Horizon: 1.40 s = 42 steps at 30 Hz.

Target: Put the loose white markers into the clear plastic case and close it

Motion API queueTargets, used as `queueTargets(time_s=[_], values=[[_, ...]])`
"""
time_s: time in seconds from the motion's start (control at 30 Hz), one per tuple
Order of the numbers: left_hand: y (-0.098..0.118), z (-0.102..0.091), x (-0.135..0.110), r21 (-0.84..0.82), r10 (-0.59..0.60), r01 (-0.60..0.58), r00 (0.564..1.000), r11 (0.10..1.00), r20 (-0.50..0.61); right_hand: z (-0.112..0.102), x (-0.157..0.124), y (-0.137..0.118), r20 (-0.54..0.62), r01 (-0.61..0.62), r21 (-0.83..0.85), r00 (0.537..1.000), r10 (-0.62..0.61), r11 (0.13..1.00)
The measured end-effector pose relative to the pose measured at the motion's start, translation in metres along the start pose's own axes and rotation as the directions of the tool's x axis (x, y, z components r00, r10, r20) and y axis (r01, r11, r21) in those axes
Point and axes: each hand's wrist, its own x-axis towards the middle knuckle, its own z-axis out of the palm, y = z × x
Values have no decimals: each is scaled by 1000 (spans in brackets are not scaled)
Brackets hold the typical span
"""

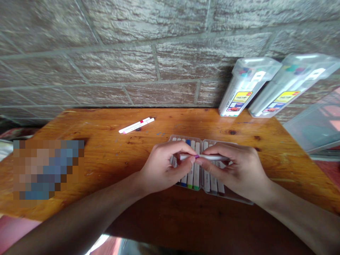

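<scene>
My left hand and my right hand meet over an open clear marker case on the wooden table. Together they hold one white marker level, with a purple band near its left end. My left fingers pinch that left end; my right fingers are wrapped round the barrel. Under my hands several white markers with coloured tips lie side by side in the case.
Two loose white markers lie at the back of the table. Two clear plastic marker boxes lean against the stone wall at the back right. A clear lid or tray sits at the right edge.
</scene>
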Motion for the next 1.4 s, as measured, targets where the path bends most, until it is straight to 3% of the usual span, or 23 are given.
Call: queueTargets(time_s=[0.23,0.67,1.4], values=[[-3,1,0,-68,-30,28,999,997,-22,0,-1,0,17,-32,37,999,32,999],[-9,-4,3,-310,-207,197,978,930,2,2,-5,6,66,-191,199,981,182,961],[-9,-8,8,-415,-231,184,971,891,-66,2,-5,8,47,-257,234,966,253,938]])
